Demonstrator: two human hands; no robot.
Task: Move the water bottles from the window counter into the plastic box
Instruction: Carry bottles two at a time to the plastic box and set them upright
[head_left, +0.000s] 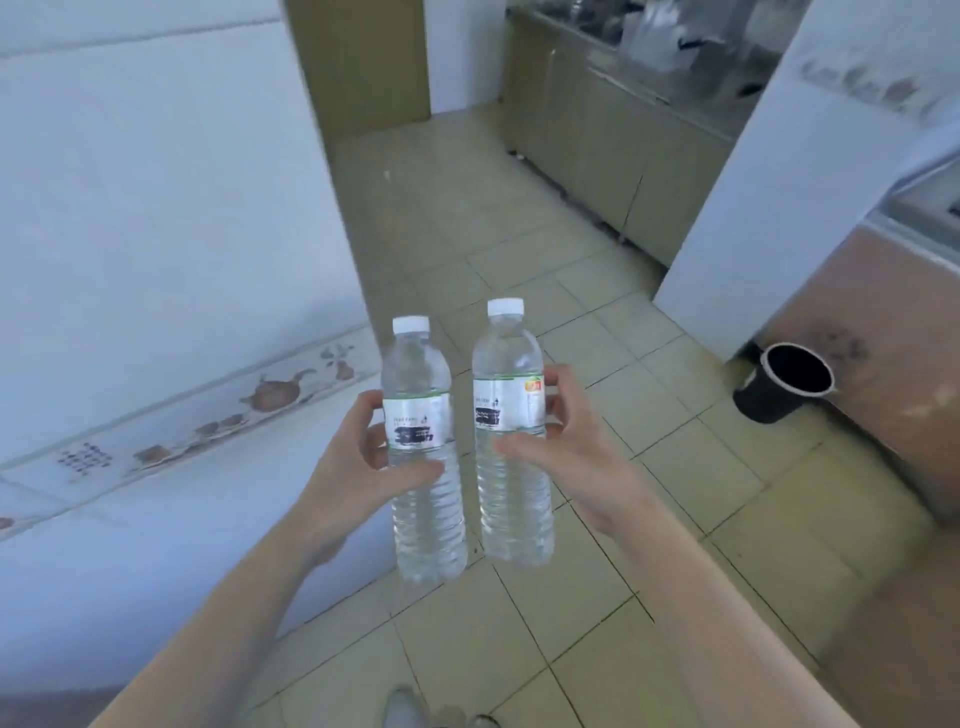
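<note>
I hold two clear water bottles upright in front of me, above a tiled floor. My left hand grips the left water bottle around its label, thumb in front. My right hand grips the right water bottle the same way, fingers wrapped behind the label. Both bottles have white caps and white labels with dark print, and they stand side by side a small gap apart. Neither the window counter nor the plastic box is in view.
A white tiled wall runs along my left. A black bin stands on the floor at the right, by a brownish counter side. A passage of beige floor tiles leads ahead past low cabinets.
</note>
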